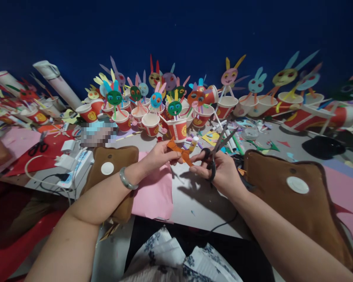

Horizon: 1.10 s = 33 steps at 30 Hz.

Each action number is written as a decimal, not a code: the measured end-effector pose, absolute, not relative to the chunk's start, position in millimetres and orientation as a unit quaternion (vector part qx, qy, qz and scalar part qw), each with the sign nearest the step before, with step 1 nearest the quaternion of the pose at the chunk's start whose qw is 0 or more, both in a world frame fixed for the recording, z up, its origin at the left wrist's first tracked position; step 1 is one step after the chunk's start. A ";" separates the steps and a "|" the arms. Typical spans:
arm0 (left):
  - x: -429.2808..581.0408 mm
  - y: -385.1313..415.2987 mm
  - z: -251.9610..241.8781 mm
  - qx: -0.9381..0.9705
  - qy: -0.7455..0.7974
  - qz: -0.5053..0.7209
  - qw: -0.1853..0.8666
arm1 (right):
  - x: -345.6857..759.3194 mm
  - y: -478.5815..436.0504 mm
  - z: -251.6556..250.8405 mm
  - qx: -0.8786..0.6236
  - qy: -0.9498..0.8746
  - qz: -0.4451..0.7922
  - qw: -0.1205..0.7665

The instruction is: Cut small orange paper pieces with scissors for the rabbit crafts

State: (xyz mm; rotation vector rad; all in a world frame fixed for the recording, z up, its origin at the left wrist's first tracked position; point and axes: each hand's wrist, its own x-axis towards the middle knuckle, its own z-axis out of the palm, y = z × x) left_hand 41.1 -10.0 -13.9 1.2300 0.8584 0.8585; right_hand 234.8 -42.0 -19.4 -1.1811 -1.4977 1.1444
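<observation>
My left hand pinches a small orange paper cut-out above the grey table. A green bangle sits on that wrist. My right hand has its fingers through the black handles of a pair of scissors, whose blades point up and away to the right. The right hand's fingertips also touch the lower end of the orange piece. Both hands hover over a pink paper sheet and the bare table between two brown pads.
Many red-and-white paper cups with colourful paper bunny faces crowd the back of the table. Brown cushion-like pads lie at left and right. Another pair of scissors rests on red paper at left, near a power strip.
</observation>
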 end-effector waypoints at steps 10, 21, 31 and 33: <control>38.0 -12.0 -19.0 0.516 0.374 0.350 0.687 | 238.0 -38.0 -28.6 -0.492 -0.547 0.480 0.477; 41.7 -14.2 -18.8 0.578 0.302 0.316 0.689 | 240.7 -37.7 -32.6 -0.481 -0.544 0.464 0.508; 38.6 -16.3 -6.4 0.440 0.311 0.471 0.699 | 236.5 -44.2 -18.6 -0.444 -0.663 0.451 0.400; 39.0 -17.0 -4.7 0.416 0.320 0.486 0.699 | 232.4 -45.5 -16.8 -0.443 -0.678 0.461 0.364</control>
